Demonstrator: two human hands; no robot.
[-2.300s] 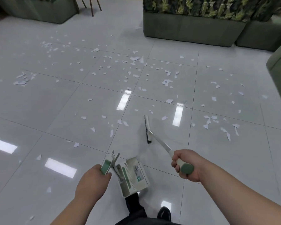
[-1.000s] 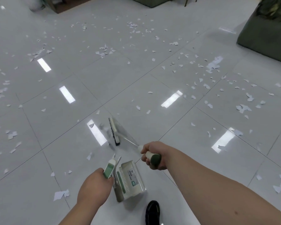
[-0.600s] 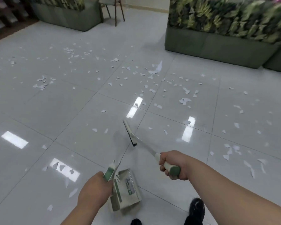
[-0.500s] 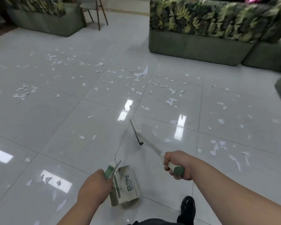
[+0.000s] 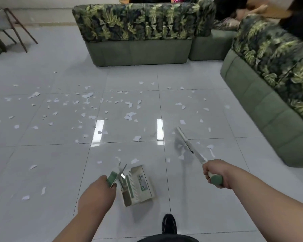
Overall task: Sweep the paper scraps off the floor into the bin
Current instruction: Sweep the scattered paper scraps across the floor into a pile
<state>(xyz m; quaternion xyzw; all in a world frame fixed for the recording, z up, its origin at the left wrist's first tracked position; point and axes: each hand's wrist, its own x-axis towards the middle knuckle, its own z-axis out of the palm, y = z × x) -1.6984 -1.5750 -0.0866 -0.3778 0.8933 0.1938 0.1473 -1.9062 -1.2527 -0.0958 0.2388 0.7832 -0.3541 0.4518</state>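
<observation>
Paper scraps (image 5: 129,116) may scatter if my right hand (image 5: 215,173), gripping the broom (image 5: 184,140), sweeps fast; my left hand (image 5: 96,194) holds the dustpan (image 5: 138,186).

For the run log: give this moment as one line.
left hand: grips dustpan handle | right hand: grips broom handle, head low among scraps | paper scraps: scattered across floor

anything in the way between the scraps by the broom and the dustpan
Nothing visible. Only bare tile lies between the paper scraps beside the broom and the dustpan. The black shoe is on the near side of the dustpan, off that path.
</observation>
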